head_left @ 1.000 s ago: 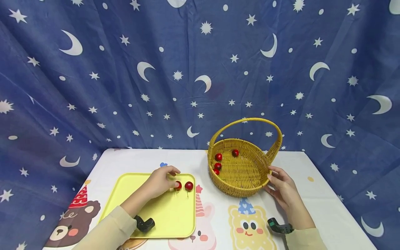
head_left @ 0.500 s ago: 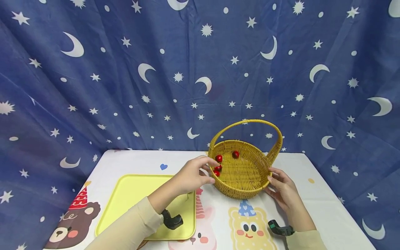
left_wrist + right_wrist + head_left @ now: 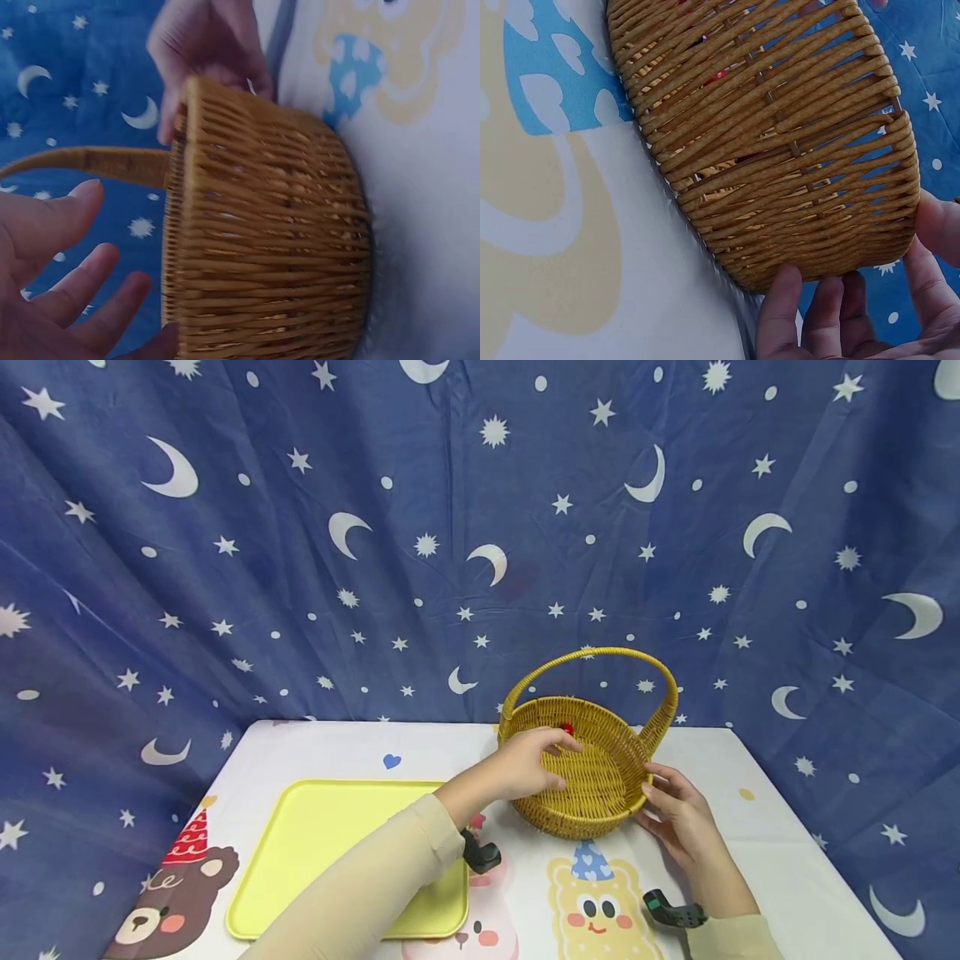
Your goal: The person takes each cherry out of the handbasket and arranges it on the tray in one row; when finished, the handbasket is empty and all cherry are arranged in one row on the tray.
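A wicker basket (image 3: 592, 768) with a tall arched handle stands on the table. My right hand (image 3: 678, 822) grips its right side, thumb at the rim and fingers against the outer weave, as the right wrist view shows. My left hand (image 3: 525, 764) hovers over the basket's left part, palm inward. In the left wrist view the left fingers (image 3: 90, 277) are spread beside the rim, and I see nothing held between them. One red cherry (image 3: 567, 728) shows at the back of the basket. The basket's left interior is hidden behind the left hand.
A yellow tray (image 3: 300, 860) lies at the left, its right part covered by the left sleeve (image 3: 375, 877). The white tablecloth (image 3: 780, 827) has cartoon prints. A blue star-and-moon curtain (image 3: 420, 635) hangs right behind the table.
My left hand has moved right from the tray, where it was at a cherry, to above the basket. It now covers several cherries visible before. The right hand keeps its grip on the basket.
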`<state>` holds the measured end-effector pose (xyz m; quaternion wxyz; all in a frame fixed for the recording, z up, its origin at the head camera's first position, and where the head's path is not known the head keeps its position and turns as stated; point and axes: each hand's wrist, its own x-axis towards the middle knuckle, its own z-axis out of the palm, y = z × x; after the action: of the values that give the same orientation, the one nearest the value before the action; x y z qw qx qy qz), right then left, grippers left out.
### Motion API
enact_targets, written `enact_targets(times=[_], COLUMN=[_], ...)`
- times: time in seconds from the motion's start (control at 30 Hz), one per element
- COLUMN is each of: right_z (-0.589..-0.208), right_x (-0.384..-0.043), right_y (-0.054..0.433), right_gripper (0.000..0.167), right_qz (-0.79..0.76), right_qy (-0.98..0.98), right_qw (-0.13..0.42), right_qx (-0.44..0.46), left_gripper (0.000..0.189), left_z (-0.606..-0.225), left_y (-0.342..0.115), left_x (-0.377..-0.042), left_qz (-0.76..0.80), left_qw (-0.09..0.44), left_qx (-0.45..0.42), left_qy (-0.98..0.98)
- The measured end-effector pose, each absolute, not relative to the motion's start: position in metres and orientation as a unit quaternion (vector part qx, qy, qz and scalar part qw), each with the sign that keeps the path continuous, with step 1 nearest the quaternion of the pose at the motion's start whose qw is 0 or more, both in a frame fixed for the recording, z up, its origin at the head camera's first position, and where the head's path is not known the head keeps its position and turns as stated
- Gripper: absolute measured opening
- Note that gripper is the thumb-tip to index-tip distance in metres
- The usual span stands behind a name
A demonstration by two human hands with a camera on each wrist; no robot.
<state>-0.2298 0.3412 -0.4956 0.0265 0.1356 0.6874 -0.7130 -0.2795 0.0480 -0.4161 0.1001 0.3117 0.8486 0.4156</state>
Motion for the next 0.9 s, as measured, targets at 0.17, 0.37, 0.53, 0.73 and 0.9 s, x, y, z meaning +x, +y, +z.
enact_targets(times=[0.17, 0.37, 0.53, 0.73, 0.9], right_z=[-0.495, -0.496, -0.497, -0.496, -0.496], right_x=[-0.228, -0.227, -0.227, -0.229, -0.230], right_y=[0.341, 0.340, 0.341, 0.340, 0.340], right_gripper=[0.047, 0.046, 0.047, 0.048, 0.047], right_qz=[-0.711, -0.712, -0.708, -0.706, -0.702], right_qy=[0.690, 0.690, 0.693, 0.693, 0.697], right_qw=[0.024, 0.017, 0.017, 0.018, 0.022], right_qx=[0.135, 0.131, 0.135, 0.143, 0.143], left_gripper=[0.054, 0.054, 0.051, 0.051, 0.047], left_z=[-0.427, -0.435, -0.442, -0.444, -0.445], left_y=[0.061, 0.066, 0.068, 0.071, 0.073], left_x=[-0.291, -0.298, -0.304, -0.309, -0.310], left_qz=[0.382, 0.383, 0.358, 0.311, 0.283], left_qw=[0.103, 0.118, 0.128, 0.130, 0.143], left_qx=[0.306, 0.285, 0.274, 0.273, 0.281], left_qy=[0.866, 0.871, 0.883, 0.901, 0.906])
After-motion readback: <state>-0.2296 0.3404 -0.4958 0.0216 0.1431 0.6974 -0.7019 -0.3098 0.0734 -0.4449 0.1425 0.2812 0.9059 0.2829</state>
